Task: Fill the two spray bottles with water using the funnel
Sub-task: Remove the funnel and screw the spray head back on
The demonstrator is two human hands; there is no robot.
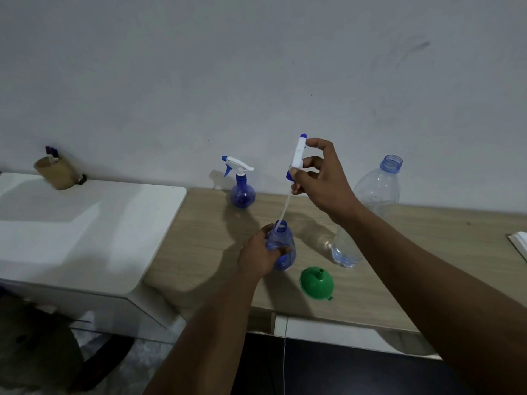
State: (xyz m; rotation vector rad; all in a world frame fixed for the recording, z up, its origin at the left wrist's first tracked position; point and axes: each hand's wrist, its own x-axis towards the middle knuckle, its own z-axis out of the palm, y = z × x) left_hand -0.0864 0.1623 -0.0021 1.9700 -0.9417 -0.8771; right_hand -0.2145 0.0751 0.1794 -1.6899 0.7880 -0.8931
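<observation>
My left hand point(258, 256) grips a blue spray bottle point(283, 243) standing on the wooden table point(199, 238), its neck open. My right hand point(319, 178) holds that bottle's white and blue spray head point(298, 155) lifted above it; the thin dip tube point(285, 208) still reaches down into the neck. A second blue spray bottle point(242, 183) with its head on stands farther back near the wall. The green funnel point(316, 282) lies mouth down on the table, just right of the held bottle. A large clear water bottle point(373, 195), uncapped, stands behind my right forearm.
A white cabinet top point(85, 223) adjoins the table on the left, with a brown cup point(58, 172) holding small items at the wall. A white book edge point(519, 243) shows at the far right. A thin white cord point(284, 360) hangs below the table's front edge.
</observation>
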